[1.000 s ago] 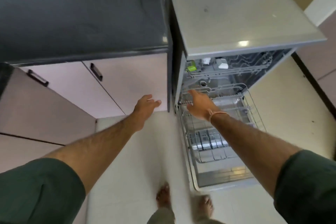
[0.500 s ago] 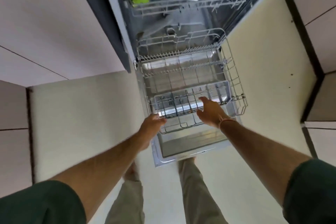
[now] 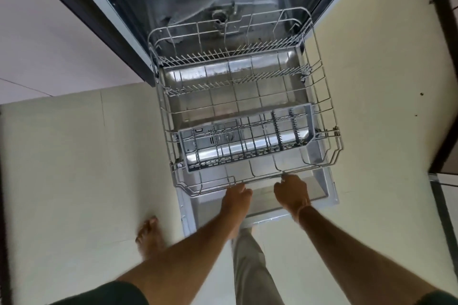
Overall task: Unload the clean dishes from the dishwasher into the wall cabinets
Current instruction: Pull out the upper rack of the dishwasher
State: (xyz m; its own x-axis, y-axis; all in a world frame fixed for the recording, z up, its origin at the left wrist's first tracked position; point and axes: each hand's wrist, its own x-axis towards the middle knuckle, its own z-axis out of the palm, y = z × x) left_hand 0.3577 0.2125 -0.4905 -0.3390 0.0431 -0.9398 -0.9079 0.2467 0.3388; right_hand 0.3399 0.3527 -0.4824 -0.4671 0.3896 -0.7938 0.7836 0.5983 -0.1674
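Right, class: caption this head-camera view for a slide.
Left hand and right hand grip the front rim of the lower rack, pulled out over the open door.

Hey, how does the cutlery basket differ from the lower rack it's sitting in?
The lower rack is bent wire; the cutlery basket is grey plastic grid. The rack is much bigger; the basket fills a strip across its front. The left hand and right hand grip the rack's rim, not the basket. Both look empty.

The rack (image 3: pixel 323 96) is silver wire in squares. The basket (image 3: pixel 311 119) is grey. The floor (image 3: pixel 74 156) is cream. The sleeves (image 3: pixel 109 296) are dark green. Upper left, the cupboard (image 3: pixel 37 32) is pale pink.
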